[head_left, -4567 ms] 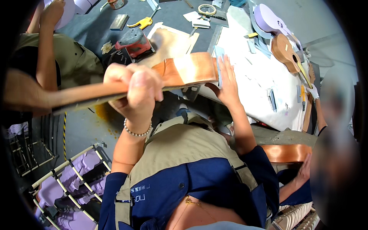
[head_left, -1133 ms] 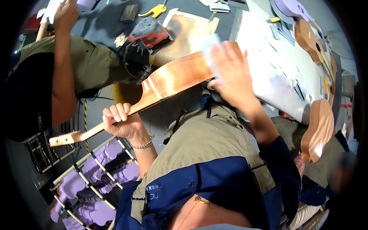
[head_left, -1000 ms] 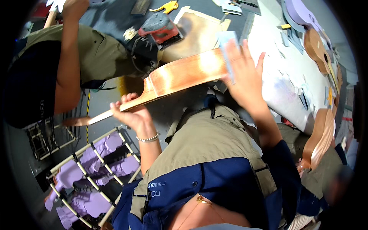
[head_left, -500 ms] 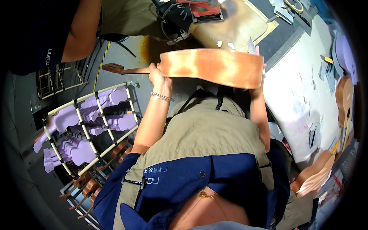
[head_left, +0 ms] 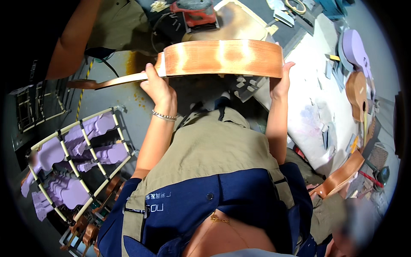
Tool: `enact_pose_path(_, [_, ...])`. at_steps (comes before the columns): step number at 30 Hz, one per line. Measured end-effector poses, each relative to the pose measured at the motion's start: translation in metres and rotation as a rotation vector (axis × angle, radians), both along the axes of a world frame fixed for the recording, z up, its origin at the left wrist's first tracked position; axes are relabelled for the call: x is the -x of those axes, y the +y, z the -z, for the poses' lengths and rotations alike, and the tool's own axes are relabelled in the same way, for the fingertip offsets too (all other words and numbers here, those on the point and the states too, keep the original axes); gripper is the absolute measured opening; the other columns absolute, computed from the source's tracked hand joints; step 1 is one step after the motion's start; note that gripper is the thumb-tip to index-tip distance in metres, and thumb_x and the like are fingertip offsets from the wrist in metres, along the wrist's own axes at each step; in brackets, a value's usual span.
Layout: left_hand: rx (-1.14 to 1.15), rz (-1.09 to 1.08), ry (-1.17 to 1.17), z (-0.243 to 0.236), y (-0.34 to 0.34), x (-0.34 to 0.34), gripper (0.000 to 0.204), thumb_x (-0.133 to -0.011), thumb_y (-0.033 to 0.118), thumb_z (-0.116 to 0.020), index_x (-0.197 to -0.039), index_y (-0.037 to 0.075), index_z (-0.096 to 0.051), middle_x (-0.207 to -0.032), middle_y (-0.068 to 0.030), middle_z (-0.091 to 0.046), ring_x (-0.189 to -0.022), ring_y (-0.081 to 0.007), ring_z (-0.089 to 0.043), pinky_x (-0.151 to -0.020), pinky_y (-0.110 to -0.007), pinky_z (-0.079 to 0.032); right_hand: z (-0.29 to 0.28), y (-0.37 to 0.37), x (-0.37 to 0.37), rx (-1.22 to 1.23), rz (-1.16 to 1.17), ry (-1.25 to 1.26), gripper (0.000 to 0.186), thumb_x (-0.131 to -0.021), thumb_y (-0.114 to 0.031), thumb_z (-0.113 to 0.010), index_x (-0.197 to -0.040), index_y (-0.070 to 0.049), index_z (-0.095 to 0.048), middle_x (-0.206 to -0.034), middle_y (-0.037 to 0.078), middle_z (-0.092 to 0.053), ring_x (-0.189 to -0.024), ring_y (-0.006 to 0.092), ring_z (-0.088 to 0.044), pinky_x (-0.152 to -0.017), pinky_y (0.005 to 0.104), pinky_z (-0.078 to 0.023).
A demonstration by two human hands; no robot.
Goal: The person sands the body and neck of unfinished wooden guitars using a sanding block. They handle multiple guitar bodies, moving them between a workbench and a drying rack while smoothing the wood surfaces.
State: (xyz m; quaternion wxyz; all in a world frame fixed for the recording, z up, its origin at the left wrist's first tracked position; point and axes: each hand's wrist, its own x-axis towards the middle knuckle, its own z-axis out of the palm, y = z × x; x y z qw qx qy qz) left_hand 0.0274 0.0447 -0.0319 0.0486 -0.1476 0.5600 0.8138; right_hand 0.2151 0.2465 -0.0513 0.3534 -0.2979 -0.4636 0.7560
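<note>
A brown wooden ukulele (head_left: 224, 58) is held up in front of me, its glossy side facing me and its neck pointing left. My left hand (head_left: 158, 90) is closed round the neck close to where it joins the body. At the other end of the body, my right hand (head_left: 280, 83) grips the rounded end, thumb raised and its other fingers mostly hidden behind the wood. The face and back of the ukulele are turned out of sight.
A slatted rack (head_left: 87, 141) with several purple ukulele bodies stands at left. Beyond the ukulele, a red power sander (head_left: 199, 15) sits on a bench. A white-covered table (head_left: 308, 111) lies right. Co-workers are near: an arm (head_left: 72, 38) upper left, another person (head_left: 329, 214) lower right by a ukulele (head_left: 342, 173).
The ukulele has turned slightly, showing its side more squarely and the light strip at the neck joint. My left hand has shifted its hold on the neck. The whole view has swung.
</note>
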Motion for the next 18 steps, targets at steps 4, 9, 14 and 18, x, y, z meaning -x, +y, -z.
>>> enact_pose_path(4, [0.008,0.011,0.067,-0.007,0.004,-0.002,0.019,-0.090,0.017,-0.052,-0.081,0.003,-0.044,-0.077,-0.0059,-0.056,-0.068,-0.0122,-0.058,-0.062,-0.026,-0.049,-0.053,-0.006,0.007,-1.060,0.015,-0.560,0.076,-0.086,-0.060,-0.036,-0.139,-0.006,-0.030,-0.144,0.013,-0.029,-0.134,0.0315,-0.024,-0.110,0.0409,-0.015])
enact_pose_path(9, [0.030,0.105,0.093,-0.021,0.012,-0.009,0.019,-0.090,0.021,-0.053,-0.084,0.004,-0.047,-0.079,-0.0037,-0.056,-0.069,-0.0103,-0.057,-0.061,-0.025,-0.048,-0.086,-0.052,0.046,-1.679,-0.198,-1.042,0.078,-0.075,-0.062,-0.046,-0.135,-0.013,-0.039,-0.141,0.006,-0.035,-0.132,0.0266,-0.030,-0.106,0.0570,-0.012])
enact_pose_path(14, [0.084,0.083,-0.197,-0.005,-0.007,0.013,0.030,-0.093,0.022,-0.043,-0.108,-0.002,-0.050,-0.102,-0.0106,-0.060,-0.089,-0.0221,-0.062,-0.073,-0.034,-0.055,-0.062,-0.002,0.010,-1.358,-0.040,-0.897,0.070,-0.085,-0.060,-0.033,-0.139,-0.016,-0.032,-0.144,0.005,-0.032,-0.134,0.0322,-0.024,-0.105,0.0596,-0.010])
enact_pose_path(18, [0.037,0.184,-0.364,0.019,-0.013,0.031,0.038,-0.095,0.025,-0.030,-0.113,-0.005,-0.046,-0.108,-0.0146,-0.058,-0.097,-0.0271,-0.059,-0.085,-0.041,-0.049,-0.100,-0.043,0.032,-1.436,-0.352,-0.884,0.073,-0.079,-0.059,-0.045,-0.137,-0.017,-0.035,-0.144,0.004,-0.030,-0.136,0.0284,-0.020,-0.106,0.0586,-0.011])
